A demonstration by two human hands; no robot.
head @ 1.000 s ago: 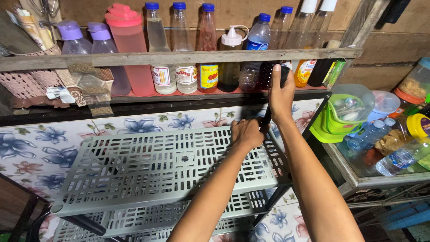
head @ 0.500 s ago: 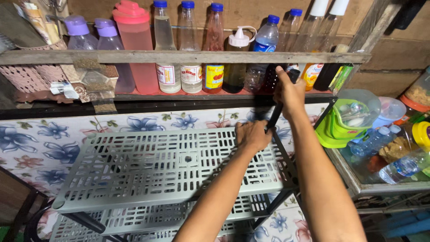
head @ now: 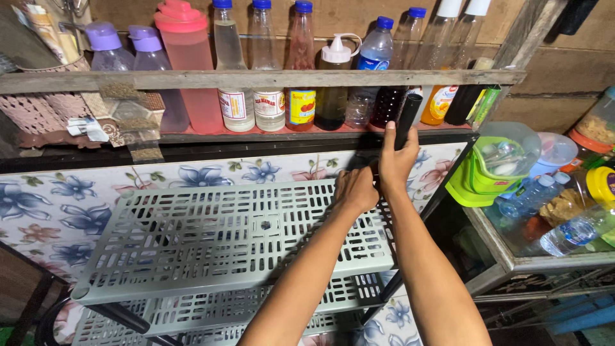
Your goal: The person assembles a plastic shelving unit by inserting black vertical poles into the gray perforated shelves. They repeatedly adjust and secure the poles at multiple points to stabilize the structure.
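- Head view: right hand (head: 397, 160) is wrapped around the black post (head: 406, 122) at the rack's far right corner; left hand (head: 355, 189) presses closed on the grey slotted shelf panel (head: 218, 237) just beside it.
- Judging by looks, the panel is light, stiff plastic, likely flexing a bit; gripping the corner sleeve seems best.
- Above the hands, a bottle row (head: 301, 70): red, yellow and white labels, blue caps.
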